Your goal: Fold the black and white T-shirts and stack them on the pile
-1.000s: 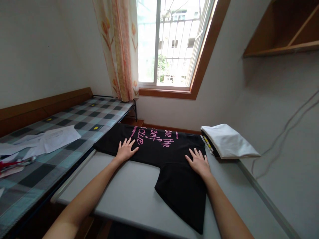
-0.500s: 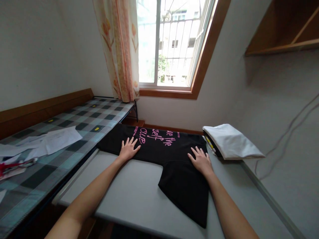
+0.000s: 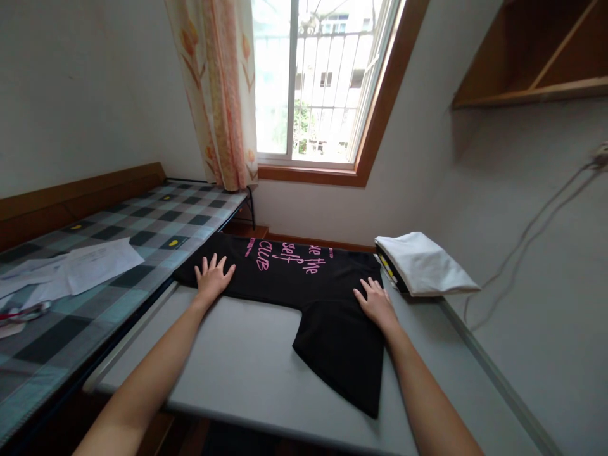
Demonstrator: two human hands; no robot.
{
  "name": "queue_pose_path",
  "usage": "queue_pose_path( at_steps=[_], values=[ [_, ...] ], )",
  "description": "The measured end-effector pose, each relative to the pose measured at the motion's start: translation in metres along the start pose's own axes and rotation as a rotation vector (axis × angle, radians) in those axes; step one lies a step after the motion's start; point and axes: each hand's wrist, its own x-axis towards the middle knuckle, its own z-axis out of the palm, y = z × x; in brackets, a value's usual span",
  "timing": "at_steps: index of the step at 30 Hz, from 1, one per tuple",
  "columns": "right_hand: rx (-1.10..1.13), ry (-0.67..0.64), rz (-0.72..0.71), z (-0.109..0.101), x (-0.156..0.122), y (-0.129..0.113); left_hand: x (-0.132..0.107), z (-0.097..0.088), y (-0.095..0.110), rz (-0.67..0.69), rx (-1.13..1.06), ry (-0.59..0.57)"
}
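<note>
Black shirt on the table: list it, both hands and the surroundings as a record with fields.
shirt: black shirt with pink lettering, spread flat on the grey table
hands: left hand and right hand both open, palms down on the shirt, one on each side of the lettering
right of shirt: folded white cloth at the table's far right corner
left of table: checked bed with papers on it

Black shirt [image 3: 304, 285], pink script print, partly legible: "club", "self", "…e the". Small pink lines at both ends unreadable.
</note>
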Motion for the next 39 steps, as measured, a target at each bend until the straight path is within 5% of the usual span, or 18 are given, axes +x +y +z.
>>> queue_pose_path(
  at_steps=[10,14,18,24,31,39],
  values=[
    [-0.013,-0.001,0.002,0.002,-0.001,0.0,0.002,0.009,-0.004,-0.005,-0.025,-0.019],
    [-0.018,-0.012,-0.003,0.001,-0.001,0.0,-0.003,0.007,0.009,0.273,-0.18,-0.003],
    [-0.017,-0.034,0.008,-0.002,-0.001,-0.002,-0.027,0.005,0.045,0.661,-0.459,-0.004],
    [0.092,0.012,0.01,0.001,0.001,0.002,-0.062,-0.003,0.111,1.141,-0.566,-0.235],
    [0.376,0.214,-0.027,0.0,0.009,0.019,-0.075,-0.02,0.15,1.276,-0.515,-0.418],
    [0.488,0.345,-0.008,-0.006,0.008,0.018,-0.096,-0.02,0.146,1.399,-0.601,-0.392]
  ],
)
